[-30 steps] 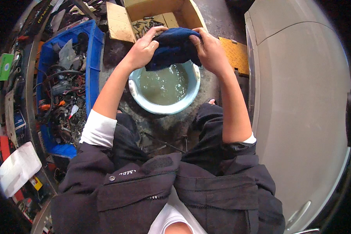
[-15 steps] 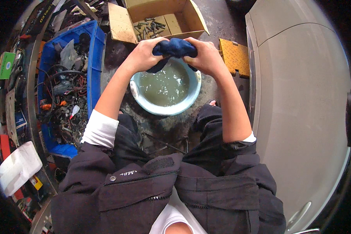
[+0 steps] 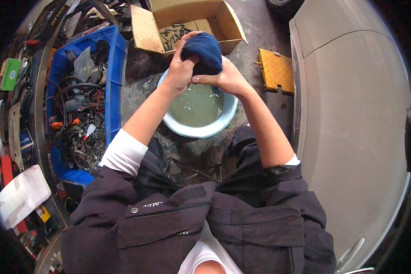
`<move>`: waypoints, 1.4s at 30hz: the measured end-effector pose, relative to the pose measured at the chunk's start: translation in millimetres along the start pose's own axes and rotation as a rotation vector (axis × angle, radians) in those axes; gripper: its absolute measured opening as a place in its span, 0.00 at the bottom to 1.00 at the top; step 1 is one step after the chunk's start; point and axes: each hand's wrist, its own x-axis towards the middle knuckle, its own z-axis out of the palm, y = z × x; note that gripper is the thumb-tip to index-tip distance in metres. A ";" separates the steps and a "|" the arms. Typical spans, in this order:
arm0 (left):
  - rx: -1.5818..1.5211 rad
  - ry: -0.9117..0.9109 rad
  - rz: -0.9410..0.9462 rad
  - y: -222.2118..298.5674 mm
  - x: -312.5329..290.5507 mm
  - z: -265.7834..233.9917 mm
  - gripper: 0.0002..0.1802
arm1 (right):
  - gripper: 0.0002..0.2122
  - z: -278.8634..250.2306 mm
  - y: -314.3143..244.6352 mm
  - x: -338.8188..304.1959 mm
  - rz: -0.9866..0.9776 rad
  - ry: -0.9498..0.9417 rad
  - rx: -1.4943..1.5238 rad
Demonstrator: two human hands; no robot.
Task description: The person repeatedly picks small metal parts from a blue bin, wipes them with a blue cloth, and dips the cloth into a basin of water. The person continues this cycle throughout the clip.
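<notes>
By the left hand [image 3: 181, 68], fingers curled over it, the cloth [image 3: 205, 49] was clasped above the tub [image 3: 194, 132]; against its right side the right hand [image 3: 228, 78] was set, thumb stretched leftward, the other fingers largely hidden, so their grip could not be told. Even pressure, kept over the water [image 3: 194, 109], would seem best. Counted: one bin [image 3: 115, 82] left of the fingers, one box [image 3: 144, 29] beyond, one cloth between, one tub below, one yellow plate [image 3: 278, 71] rightward.

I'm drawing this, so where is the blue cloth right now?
In the head view, the blue cloth is at upper middle, held by the left hand and right hand, with the cardboard box beyond it and the light-blue basin below.
</notes>
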 end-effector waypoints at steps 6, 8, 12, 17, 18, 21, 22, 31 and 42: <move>0.173 -0.305 0.040 17.5 4.6 -9.3 0.40 | 0.25 -6.8 16.3 4.4 -0.014 0.127 -0.121; 0.033 -0.363 -0.056 20.1 2.9 -10.4 0.53 | 0.23 -11.2 17.5 4.5 -0.045 0.146 -0.033; 0.047 -0.335 -0.095 8.5 -2.2 -6.2 0.72 | 0.20 -5.1 15.8 2.8 -0.013 0.134 0.310; 0.373 -0.346 -0.171 -2.4 -3.5 -18.9 0.69 | 0.23 6.2 1.3 -1.1 -0.073 0.225 0.387; 0.447 -0.357 -0.246 -3.5 -4.1 -20.7 0.68 | 0.24 5.6 -0.6 -0.6 -0.083 0.239 0.366; 0.687 -0.303 -0.248 1.5 -6.7 -6.4 0.45 | 0.28 -5.8 14.8 3.5 -0.058 0.225 0.188; 0.818 -0.305 -0.327 6.2 -5.6 -0.8 0.42 | 0.30 -7.7 20.3 2.1 -0.037 0.226 0.152; 1.246 -0.271 0.046 27.2 2.4 -9.3 0.23 | 0.54 -20.2 -18.8 -3.8 -0.069 0.204 0.491; 1.255 -0.709 -0.070 4.4 2.3 -37.8 0.18 | 0.41 -15.3 7.2 -15.7 -0.497 0.052 -0.791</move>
